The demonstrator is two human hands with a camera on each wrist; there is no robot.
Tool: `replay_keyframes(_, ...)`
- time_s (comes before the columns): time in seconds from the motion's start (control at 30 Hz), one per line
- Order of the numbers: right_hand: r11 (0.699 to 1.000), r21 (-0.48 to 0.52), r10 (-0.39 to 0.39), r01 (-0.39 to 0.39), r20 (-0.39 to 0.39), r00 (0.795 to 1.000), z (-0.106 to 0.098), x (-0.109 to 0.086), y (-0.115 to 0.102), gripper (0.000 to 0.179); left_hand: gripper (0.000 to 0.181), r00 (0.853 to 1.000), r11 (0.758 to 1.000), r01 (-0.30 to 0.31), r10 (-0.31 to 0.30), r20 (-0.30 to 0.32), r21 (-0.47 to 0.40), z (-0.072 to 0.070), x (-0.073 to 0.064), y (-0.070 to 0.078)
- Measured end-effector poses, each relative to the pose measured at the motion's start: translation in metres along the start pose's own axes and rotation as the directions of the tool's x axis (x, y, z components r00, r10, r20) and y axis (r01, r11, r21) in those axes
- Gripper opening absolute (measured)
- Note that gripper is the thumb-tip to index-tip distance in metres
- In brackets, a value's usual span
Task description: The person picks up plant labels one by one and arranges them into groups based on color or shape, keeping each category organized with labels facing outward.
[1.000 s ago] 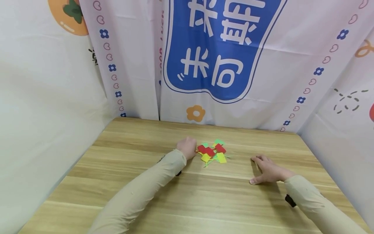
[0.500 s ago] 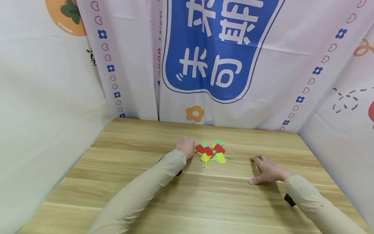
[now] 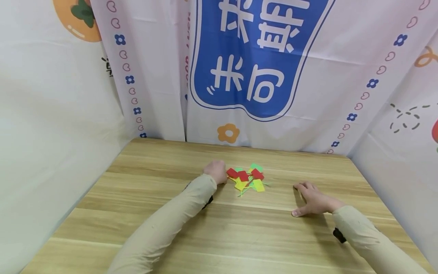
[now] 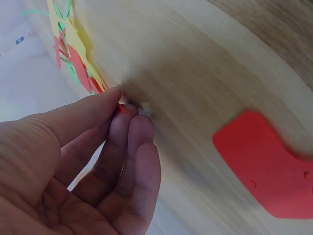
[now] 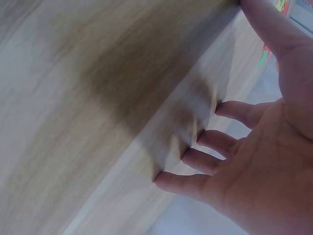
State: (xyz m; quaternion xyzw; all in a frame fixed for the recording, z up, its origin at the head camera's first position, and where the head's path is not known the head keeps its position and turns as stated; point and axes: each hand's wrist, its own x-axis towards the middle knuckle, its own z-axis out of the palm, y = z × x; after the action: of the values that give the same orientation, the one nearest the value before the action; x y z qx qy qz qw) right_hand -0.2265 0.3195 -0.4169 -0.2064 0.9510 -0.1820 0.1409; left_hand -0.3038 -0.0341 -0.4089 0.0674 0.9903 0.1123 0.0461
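Observation:
A pile of flag cable ties [image 3: 257,185] lies on the wooden table [image 3: 219,236], with flat red, yellow and green tags and thin straps. At its left edge, my left hand [image 3: 215,171] pinches the thin strap of a red cable tie [image 3: 232,173] between thumb and index finger. In the left wrist view a short red end shows at the fingertips. Another flat red tag [image 4: 264,166] is nearer that camera; the head view does not show it. My right hand [image 3: 313,198] rests to the right of the pile, fingers spread and fingertips on the wood, holding nothing.
A white printed cloth [image 3: 161,76] with a blue sign hangs behind the table's back edge. White cloth walls stand at the left [image 3: 61,114] and right [image 3: 403,144]. Bare wood surrounds the pile.
My left hand has drawn slightly left, and the red tag at the pile's left edge has shifted left with it, away from its red neighbour. The right hand stays in place.

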Motion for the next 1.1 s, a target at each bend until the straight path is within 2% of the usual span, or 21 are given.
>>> replay_keyframes(0.23,1.000,0.006,-0.004,0.004,-0.011,1.000,0.001,-0.001,0.002,0.107,0.019,1.000,1.000,0.015,-0.015,-0.001,-0.016,0.001,0.002,0.003)
replay_keyframes(0.33,1.000,0.004,0.001,-0.001,-0.010,1.000,0.001,-0.002,0.002,0.107,0.020,1.000,0.999,0.002,-0.002,0.005,-0.032,0.002,0.003,0.002)
replay_keyframes(0.47,1.000,0.002,0.004,-0.004,-0.013,1.000,0.001,-0.001,0.000,0.108,0.023,1.000,0.996,0.005,-0.003,0.019,-0.089,0.001,0.003,-0.002)
replay_keyframes(0.63,1.000,0.013,0.017,-0.016,-0.002,1.000,0.001,-0.001,-0.001,0.108,0.024,0.998,0.988,0.042,-0.035,0.049,-0.152,-0.002,0.002,-0.003)
replay_keyframes(0.87,1.000,0.019,0.015,-0.015,-0.003,1.000,-0.002,-0.003,-0.001,0.107,0.021,0.986,0.959,0.119,-0.085,0.141,-0.257,-0.008,-0.001,-0.006)
replay_keyframes(1.1,0.999,0.024,0.021,-0.021,0.007,1.000,0.000,-0.001,-0.001,0.108,0.016,0.978,0.924,0.156,-0.093,0.189,-0.350,-0.010,-0.004,-0.015)
